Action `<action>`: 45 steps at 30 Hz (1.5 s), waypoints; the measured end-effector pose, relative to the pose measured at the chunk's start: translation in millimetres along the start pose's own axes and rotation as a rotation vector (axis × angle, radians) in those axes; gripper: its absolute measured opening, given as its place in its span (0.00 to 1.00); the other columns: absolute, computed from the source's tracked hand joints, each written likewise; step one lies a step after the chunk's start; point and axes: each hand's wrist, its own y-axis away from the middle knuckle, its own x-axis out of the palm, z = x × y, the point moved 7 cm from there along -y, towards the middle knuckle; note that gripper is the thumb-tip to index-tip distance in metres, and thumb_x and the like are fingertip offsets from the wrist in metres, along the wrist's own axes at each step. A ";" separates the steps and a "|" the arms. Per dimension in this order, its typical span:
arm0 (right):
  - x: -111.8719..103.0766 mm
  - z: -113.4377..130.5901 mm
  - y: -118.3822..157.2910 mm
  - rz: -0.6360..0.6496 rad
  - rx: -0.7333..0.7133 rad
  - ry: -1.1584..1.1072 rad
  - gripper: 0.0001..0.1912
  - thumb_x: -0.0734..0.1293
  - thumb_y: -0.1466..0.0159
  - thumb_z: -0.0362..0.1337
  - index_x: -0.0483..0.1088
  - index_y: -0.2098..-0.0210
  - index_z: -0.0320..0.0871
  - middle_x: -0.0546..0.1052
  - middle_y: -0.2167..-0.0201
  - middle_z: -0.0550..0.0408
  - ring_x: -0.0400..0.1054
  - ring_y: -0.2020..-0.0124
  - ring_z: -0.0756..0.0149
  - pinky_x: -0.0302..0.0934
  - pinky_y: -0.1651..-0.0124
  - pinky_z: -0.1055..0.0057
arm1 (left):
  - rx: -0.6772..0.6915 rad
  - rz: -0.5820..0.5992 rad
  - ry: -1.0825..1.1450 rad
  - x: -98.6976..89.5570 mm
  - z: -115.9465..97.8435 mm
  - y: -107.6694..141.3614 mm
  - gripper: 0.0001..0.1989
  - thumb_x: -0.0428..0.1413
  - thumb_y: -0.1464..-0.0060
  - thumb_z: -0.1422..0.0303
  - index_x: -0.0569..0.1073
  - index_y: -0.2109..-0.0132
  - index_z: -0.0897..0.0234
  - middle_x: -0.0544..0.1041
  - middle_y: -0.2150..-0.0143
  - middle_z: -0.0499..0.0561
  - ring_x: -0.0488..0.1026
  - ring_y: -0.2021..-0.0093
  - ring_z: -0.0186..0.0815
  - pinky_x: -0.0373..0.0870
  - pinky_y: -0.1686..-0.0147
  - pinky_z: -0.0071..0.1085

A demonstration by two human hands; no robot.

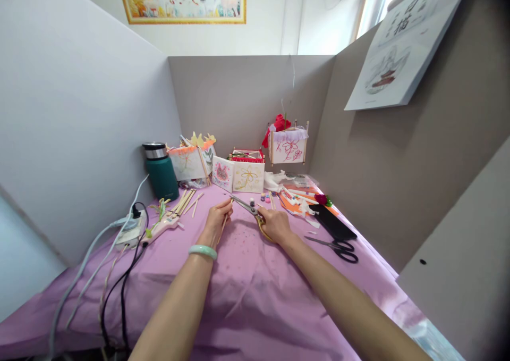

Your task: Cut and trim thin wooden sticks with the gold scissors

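My left hand (219,216), with a pale green bangle (203,251) at the wrist, is closed around a thin wooden stick (223,227). Scissors (244,204) with yellowish handles are in my right hand (274,223), fingers wrapped round the grips. The blades point left and their tips reach the top of the stick beside my left fingertips. Whether the blades touch the stick I cannot tell. Small dark specks lie on the purple cloth (243,265) below. Just behind the hands stand two white cards, one with a yellow flower drawing (249,177), one with a pink drawing (222,173).
Black scissors (338,248) and a black phone (332,221) lie at right. On the left are a green bottle (162,175), wooden sticks (187,201), a pink hot tool (163,225) and a power strip (133,232) with cables. A decorated lantern (289,145) stands at the back.
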 end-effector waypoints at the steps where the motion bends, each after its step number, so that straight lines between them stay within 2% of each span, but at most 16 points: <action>1: 1.7 -0.1 -0.7 0.027 0.003 0.019 0.15 0.56 0.34 0.44 0.71 0.57 0.47 0.79 0.64 0.51 0.72 0.64 0.62 0.53 0.65 0.71 | 0.001 0.015 -0.004 1.5 0.0 0.8 0.28 0.65 0.65 0.64 0.74 0.54 0.72 0.60 0.83 0.40 0.52 0.84 0.22 0.45 0.83 0.22; 5: 6.9 -3.0 -2.4 0.097 0.005 0.081 0.14 0.58 0.36 0.44 0.72 0.59 0.47 0.79 0.67 0.50 0.72 0.66 0.61 0.52 0.67 0.71 | 0.000 0.070 -0.008 6.9 -0.5 4.2 0.28 0.64 0.63 0.63 0.74 0.51 0.71 0.60 0.82 0.40 0.52 0.84 0.22 0.45 0.83 0.22; 9: -0.1 -16.0 -0.4 -0.014 0.129 0.048 0.17 0.54 0.34 0.46 0.71 0.57 0.48 0.79 0.68 0.52 0.72 0.67 0.63 0.51 0.69 0.71 | -0.013 0.051 0.017 4.1 -0.8 2.9 0.30 0.64 0.63 0.65 0.73 0.50 0.71 0.62 0.83 0.40 0.53 0.84 0.23 0.47 0.84 0.22; 13: -2.3 -18.2 2.8 -0.057 0.130 0.014 0.17 0.55 0.34 0.47 0.71 0.57 0.50 0.78 0.68 0.54 0.71 0.68 0.64 0.50 0.69 0.72 | 0.016 0.060 0.061 2.7 -1.0 -1.8 0.28 0.63 0.62 0.66 0.72 0.51 0.68 0.64 0.82 0.41 0.56 0.83 0.24 0.49 0.84 0.21; 17: -7.2 -25.7 5.9 -0.141 0.209 -0.035 0.17 0.56 0.34 0.46 0.70 0.53 0.50 0.78 0.66 0.55 0.71 0.67 0.65 0.50 0.68 0.72 | 0.074 0.023 0.087 -0.9 -2.5 -4.9 0.25 0.63 0.63 0.68 0.72 0.53 0.66 0.69 0.78 0.43 0.60 0.82 0.23 0.54 0.82 0.21; 23: -4.8 -28.2 5.4 -0.133 0.233 -0.034 0.17 0.57 0.35 0.47 0.70 0.53 0.51 0.78 0.67 0.55 0.70 0.68 0.64 0.50 0.69 0.72 | 0.126 -0.024 0.104 -4.7 -8.3 -4.3 0.23 0.61 0.61 0.69 0.70 0.54 0.66 0.71 0.75 0.43 0.62 0.81 0.23 0.58 0.81 0.21; 26: -3.1 -28.2 5.3 -0.115 0.242 -0.020 0.17 0.57 0.35 0.46 0.71 0.54 0.50 0.78 0.67 0.54 0.71 0.68 0.63 0.51 0.68 0.72 | 0.134 -0.066 0.158 -7.9 -10.2 -5.6 0.17 0.60 0.61 0.72 0.68 0.60 0.65 0.72 0.74 0.43 0.64 0.81 0.23 0.63 0.78 0.22; 29: -6.8 -30.7 6.2 -0.162 0.253 -0.053 0.16 0.58 0.36 0.45 0.71 0.54 0.49 0.79 0.68 0.54 0.71 0.68 0.63 0.53 0.68 0.72 | 0.119 -0.125 0.187 -12.3 -8.3 -8.0 0.11 0.59 0.60 0.73 0.66 0.67 0.66 0.74 0.73 0.47 0.68 0.80 0.26 0.70 0.73 0.27; 32: -10.4 -31.8 4.7 -0.226 0.228 -0.201 0.16 0.59 0.37 0.45 0.71 0.53 0.49 0.78 0.70 0.57 0.71 0.69 0.65 0.55 0.67 0.74 | 0.088 -0.226 0.178 -19.3 -3.0 -9.2 0.05 0.54 0.52 0.70 0.65 0.69 0.67 0.75 0.73 0.51 0.69 0.81 0.27 0.72 0.72 0.31; 34: -8.0 -28.8 0.8 -0.226 0.181 -0.361 0.16 0.61 0.39 0.46 0.71 0.55 0.48 0.78 0.72 0.58 0.71 0.71 0.66 0.58 0.68 0.75 | 0.074 -0.258 0.168 -21.1 -0.3 -9.1 0.05 0.52 0.48 0.70 0.65 0.69 0.67 0.76 0.73 0.53 0.70 0.81 0.28 0.72 0.73 0.31; 38: 5.9 -20.0 -9.1 -0.163 0.146 -0.775 0.17 0.66 0.44 0.47 0.71 0.58 0.46 0.75 0.76 0.58 0.69 0.77 0.67 0.61 0.73 0.74 | 0.060 -0.213 0.157 -16.4 -0.3 -7.0 0.05 0.52 0.46 0.70 0.62 0.68 0.65 0.78 0.73 0.54 0.72 0.81 0.30 0.72 0.75 0.31; 42: 22.4 -16.7 -14.0 -0.048 0.233 -1.172 0.21 0.68 0.47 0.47 0.69 0.58 0.43 0.72 0.80 0.60 0.63 0.85 0.70 0.59 0.82 0.74 | 0.025 -0.182 0.179 -13.0 0.6 -5.1 0.06 0.53 0.47 0.70 0.61 0.67 0.64 0.79 0.72 0.56 0.74 0.79 0.32 0.73 0.74 0.31; 45: 22.0 -22.7 -12.5 -0.061 0.305 -1.325 0.21 0.68 0.49 0.45 0.66 0.59 0.42 0.69 0.82 0.63 0.61 0.86 0.72 0.56 0.85 0.76 | -0.009 -0.184 0.174 -15.5 5.4 -7.1 0.06 0.54 0.47 0.68 0.65 0.67 0.66 0.79 0.69 0.58 0.75 0.75 0.34 0.72 0.73 0.31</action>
